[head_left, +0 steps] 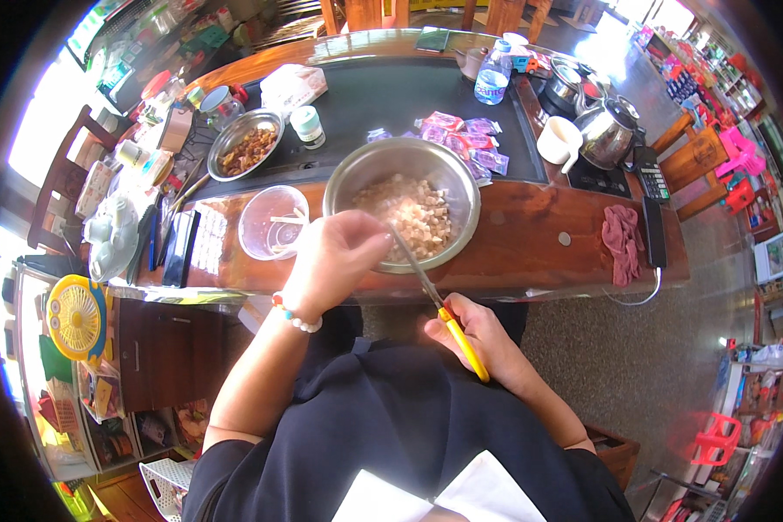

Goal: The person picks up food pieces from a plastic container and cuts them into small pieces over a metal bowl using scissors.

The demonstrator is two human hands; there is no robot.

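Yellow-handled scissors (pixel 460 339) are gripped in my right hand (pixel 486 339), their blades pointing up and left over the rim of a large steel bowl (pixel 466 189). Many small pale diced pieces (pixel 417 218) lie in that bowl. My left hand (pixel 339 258), with a bead bracelet at the wrist, is above the bowl's near left rim beside the blade tips. Its thumb and fingertips are drawn together; whether something small is between them cannot be seen. Left of the bowl stands a clear plastic tub (pixel 251 225) holding a few pale strips (pixel 287 220).
Behind are a steel bowl of brown pieces (pixel 251 150), a white-capped jar (pixel 308 127), purple and red packets (pixel 460 137) and a water bottle (pixel 492 78). A white mug (pixel 558 140), kettle (pixel 607 134), cloth (pixel 621 245) and black phone (pixel 654 231) stand or lie rightward.
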